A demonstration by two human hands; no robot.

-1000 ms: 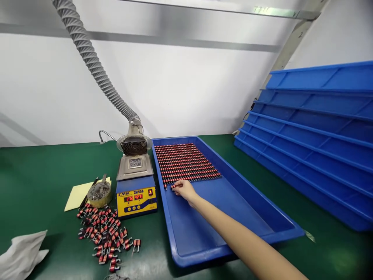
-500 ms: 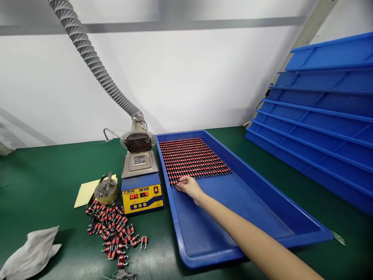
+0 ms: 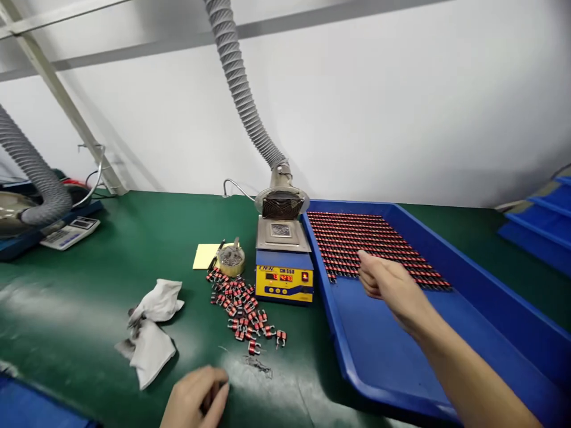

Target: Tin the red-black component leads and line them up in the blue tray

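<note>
My left hand is at the bottom edge, its fingers loosely curled with a gap between thumb and forefinger and nothing visible in it. Just beyond it, thin wire scraps lie on the green table. A pile of small red-wound coils with bent metal leads lies farther up. Over the blue tray hovers my right hand, closed with its fingers curled under; whatever they hold is hidden. Behind it, rows of the same coils fill the tray's far part.
A yellow-fronted solder pot with a digital display stands left of the tray, under a grey exhaust hose. Beside it are a round tin and yellow paper. White cloths, a calculator and stacked blue trays lie around.
The view has swung left. My right hand has lifted from the front row of coils and curled up, and my left hand has come into view at the bottom.
</note>
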